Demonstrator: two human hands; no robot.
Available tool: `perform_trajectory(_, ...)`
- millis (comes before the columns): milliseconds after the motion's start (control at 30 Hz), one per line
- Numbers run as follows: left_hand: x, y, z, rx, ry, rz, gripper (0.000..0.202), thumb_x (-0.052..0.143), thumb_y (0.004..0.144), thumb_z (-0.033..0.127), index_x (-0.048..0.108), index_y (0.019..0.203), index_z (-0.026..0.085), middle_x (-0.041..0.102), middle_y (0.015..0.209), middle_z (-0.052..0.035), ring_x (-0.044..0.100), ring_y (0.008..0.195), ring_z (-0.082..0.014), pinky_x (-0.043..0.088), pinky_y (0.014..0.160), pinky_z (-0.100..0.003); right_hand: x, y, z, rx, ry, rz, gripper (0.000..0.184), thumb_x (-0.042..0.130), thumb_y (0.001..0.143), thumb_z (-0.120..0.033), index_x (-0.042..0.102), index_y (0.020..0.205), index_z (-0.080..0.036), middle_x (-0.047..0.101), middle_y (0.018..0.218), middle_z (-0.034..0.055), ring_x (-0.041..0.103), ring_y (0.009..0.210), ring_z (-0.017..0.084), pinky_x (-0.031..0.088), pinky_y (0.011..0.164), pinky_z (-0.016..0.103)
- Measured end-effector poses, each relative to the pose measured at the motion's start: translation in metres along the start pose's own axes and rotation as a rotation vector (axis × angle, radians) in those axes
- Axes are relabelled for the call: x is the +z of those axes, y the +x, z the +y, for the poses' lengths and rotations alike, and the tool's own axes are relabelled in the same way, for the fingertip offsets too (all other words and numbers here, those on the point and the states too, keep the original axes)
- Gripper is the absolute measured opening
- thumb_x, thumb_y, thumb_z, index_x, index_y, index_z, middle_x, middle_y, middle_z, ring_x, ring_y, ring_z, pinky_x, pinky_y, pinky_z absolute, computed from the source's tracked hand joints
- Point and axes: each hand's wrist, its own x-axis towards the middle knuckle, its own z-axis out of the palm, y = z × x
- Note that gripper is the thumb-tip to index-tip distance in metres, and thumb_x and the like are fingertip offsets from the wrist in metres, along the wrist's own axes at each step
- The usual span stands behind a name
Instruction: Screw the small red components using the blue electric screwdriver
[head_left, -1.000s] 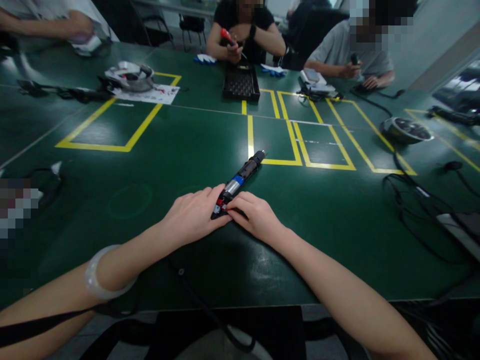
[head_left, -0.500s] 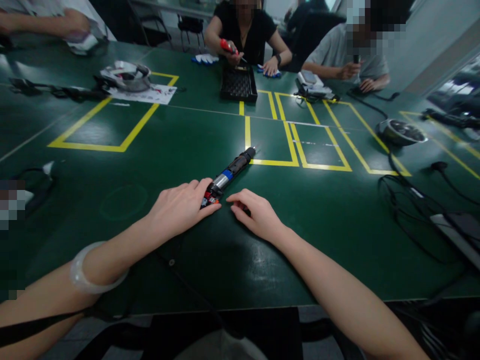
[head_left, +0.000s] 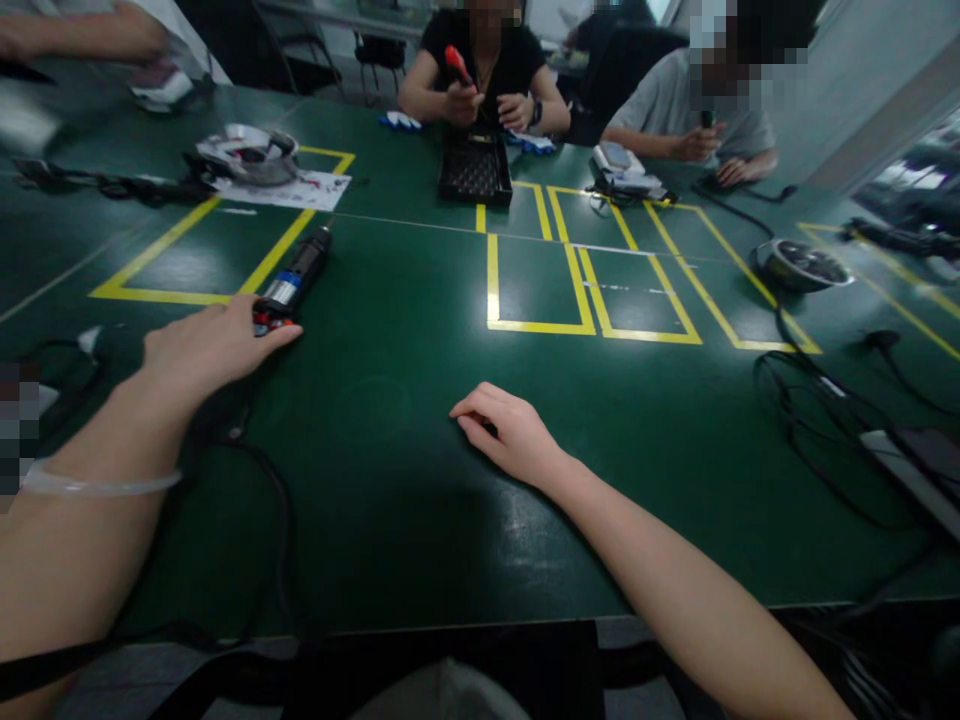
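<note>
At frame left, my left hand [head_left: 206, 345] clamps its fingers on the rear of the electric screwdriver [head_left: 296, 275] lying on the tabletop [head_left: 420, 510]. It looks rigid and probably hefty, so better held mid-barrel. My right hand [head_left: 514, 435] lies empty, fingers curled together.

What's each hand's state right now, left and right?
Left hand: fingers laid over the rear end of the electric screwdriver; grip cannot be told.
Right hand: loosely open on the table, fingers curled, nothing seen in it.
</note>
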Motion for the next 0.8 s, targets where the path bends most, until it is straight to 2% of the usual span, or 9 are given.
perform_trajectory(100,0.002,0.018,-0.029,-0.098,-0.009,0.014,0.11,0.019,0.077,0.092,0.034,0.153,0.013,0.045,0.144,-0.026,0.05,0.121,-0.0458,0.042,0.094,-0.065,0.0,0.0,-0.001,0.001,0.004,0.001,0.014,0.051,0.098,-0.018,0.065,0.099,-0.019,0.064,0.096,0.0047,0.061,0.087,0.015,0.048,0.078,0.026)
perform_trajectory(200,0.005,0.02,-0.046,-0.167,-0.014,0.058,0.111,0.019,0.077,0.093,0.038,0.152,0.013,0.044,0.144,-0.0235,0.049,0.119,-0.0427,0.041,0.095,-0.065,0.0,0.0,-0.002,0.004,0.007,-0.004,0.014,0.051,0.097,-0.018,0.065,0.098,-0.019,0.065,0.096,0.0051,0.061,0.087,0.015,0.048,0.078,0.026)
perform_trajectory(267,0.008,0.015,-0.049,-0.15,-0.006,0.178,0.108,0.02,0.079,0.091,0.042,0.149,0.012,0.042,0.144,-0.0234,0.047,0.118,-0.0404,0.043,0.094,-0.062,0.0,0.0,-0.002,0.004,0.006,-0.007,0.014,0.051,0.097,-0.018,0.065,0.098,-0.019,0.065,0.096,0.005,0.061,0.087,0.015,0.048,0.078,0.026)
perform_trajectory(333,0.01,0.008,-0.048,-0.088,0.024,0.351,0.102,0.023,0.083,0.086,0.045,0.145,0.009,0.039,0.144,-0.0247,0.044,0.119,-0.0389,0.044,0.094,-0.057,0.0,-0.001,-0.002,0.003,0.005,-0.01,0.014,0.051,0.098,-0.018,0.065,0.098,-0.019,0.064,0.096,0.0048,0.061,0.088,0.015,0.047,0.078,0.026)
perform_trajectory(400,0.011,0.004,-0.046,-0.008,0.064,0.465,0.092,0.029,0.088,0.078,0.049,0.139,0.004,0.04,0.14,-0.0254,0.042,0.12,-0.0374,0.044,0.096,-0.053,0.0,-0.001,-0.002,0.004,0.007,-0.013,0.014,0.051,0.097,-0.018,0.065,0.098,-0.019,0.064,0.096,0.0049,0.061,0.088,0.015,0.047,0.078,0.026)
perform_trajectory(567,0.01,0.006,-0.042,0.102,0.106,0.425,0.067,0.043,0.092,0.063,0.062,0.119,0.005,0.049,0.125,-0.0202,0.045,0.112,-0.0321,0.043,0.098,-0.05,-0.001,0.0,-0.003,0.009,0.015,-0.022,0.014,0.052,0.096,-0.017,0.065,0.098,-0.019,0.063,0.094,0.0046,0.06,0.085,0.015,0.047,0.076,0.026)
perform_trajectory(700,0.01,0.008,-0.042,0.099,0.102,0.421,0.061,0.054,0.087,0.055,0.062,0.122,0.005,0.049,0.122,-0.0208,0.045,0.109,-0.0337,0.045,0.093,-0.052,-0.001,0.0,-0.003,0.006,0.012,-0.019,0.014,0.052,0.096,-0.017,0.066,0.098,-0.018,0.063,0.093,0.0046,0.06,0.085,0.015,0.047,0.076,0.026)
perform_trajectory(800,0.01,0.006,-0.04,0.068,0.066,0.425,0.06,0.054,0.086,0.055,0.066,0.12,0.008,0.05,0.116,-0.0172,0.047,0.103,-0.0315,0.046,0.092,-0.051,0.0,0.001,-0.002,-0.003,0.015,-0.014,0.015,0.051,0.097,-0.017,0.066,0.098,-0.018,0.063,0.093,0.005,0.06,0.085,0.015,0.047,0.076,0.027)
